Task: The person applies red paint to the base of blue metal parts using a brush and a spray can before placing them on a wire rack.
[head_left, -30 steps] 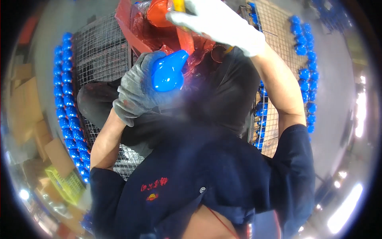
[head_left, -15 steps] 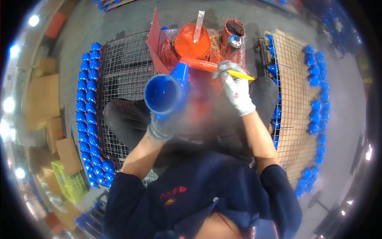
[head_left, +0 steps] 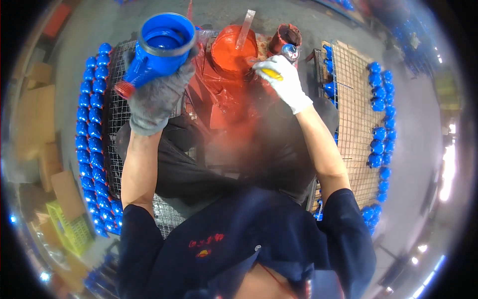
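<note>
My left hand (head_left: 158,99), in a grey glove, grips a glossy blue pipe fitting (head_left: 158,66) over the wire mesh at the left. The fitting's wide round mouth faces up, and its narrower branch ends in a red-painted tip (head_left: 124,89). In a white glove, my right hand (head_left: 286,82) is closed around a paintbrush with a yellow handle (head_left: 272,74). The brush points left to the edge of a tub of orange-red paint (head_left: 230,52); its bristles are hard to make out. A flat pale strip (head_left: 246,30) leans in that tub.
Behind my right hand stand a silver-topped can (head_left: 290,51) and a red-smeared pot (head_left: 286,36). Rows of blue fittings (head_left: 94,129) line the left mesh rack. More fittings (head_left: 379,133) lie beside the right rack (head_left: 356,109). Cartons (head_left: 37,119) and a yellow-green crate (head_left: 67,226) are far left.
The blue fitting has moved up and left in my left hand, its branch now pointing down-left. My right hand has drawn the brush off the branch and over to the paint tub.
</note>
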A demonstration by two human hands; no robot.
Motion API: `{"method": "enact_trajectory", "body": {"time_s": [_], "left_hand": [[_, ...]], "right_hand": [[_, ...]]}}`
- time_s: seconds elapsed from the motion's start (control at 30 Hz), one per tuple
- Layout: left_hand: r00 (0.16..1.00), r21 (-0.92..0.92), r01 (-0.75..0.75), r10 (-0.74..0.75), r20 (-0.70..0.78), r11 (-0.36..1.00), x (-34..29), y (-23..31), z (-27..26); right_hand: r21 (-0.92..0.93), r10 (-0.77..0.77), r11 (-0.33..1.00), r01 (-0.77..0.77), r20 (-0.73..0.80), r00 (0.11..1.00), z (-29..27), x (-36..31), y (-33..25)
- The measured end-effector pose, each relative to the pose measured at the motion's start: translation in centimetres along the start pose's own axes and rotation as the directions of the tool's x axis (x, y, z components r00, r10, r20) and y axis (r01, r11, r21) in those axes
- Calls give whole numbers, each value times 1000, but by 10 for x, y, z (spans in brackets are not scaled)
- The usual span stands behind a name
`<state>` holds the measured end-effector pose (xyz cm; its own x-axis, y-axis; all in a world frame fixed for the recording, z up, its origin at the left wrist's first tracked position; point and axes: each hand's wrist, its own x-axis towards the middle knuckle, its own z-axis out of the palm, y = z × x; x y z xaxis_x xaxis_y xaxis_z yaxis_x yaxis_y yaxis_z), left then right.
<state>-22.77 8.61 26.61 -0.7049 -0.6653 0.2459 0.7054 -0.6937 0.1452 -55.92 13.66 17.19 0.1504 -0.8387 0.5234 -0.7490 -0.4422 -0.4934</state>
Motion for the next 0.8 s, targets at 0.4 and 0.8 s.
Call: {"method": "enact_trajectory", "body": {"time_s": [0.4, 0.8], "left_hand": [[950, 88, -294, 301, -81, 952, 1, -3, -23], [775, 500, -260, 130, 619, -826, -7, -72, -14]], "right_hand": [[-291, -62, 948, 131, 238, 969, 15, 6, -1], [462, 135, 881, 99, -447, 884, -102, 20, -117]]}}
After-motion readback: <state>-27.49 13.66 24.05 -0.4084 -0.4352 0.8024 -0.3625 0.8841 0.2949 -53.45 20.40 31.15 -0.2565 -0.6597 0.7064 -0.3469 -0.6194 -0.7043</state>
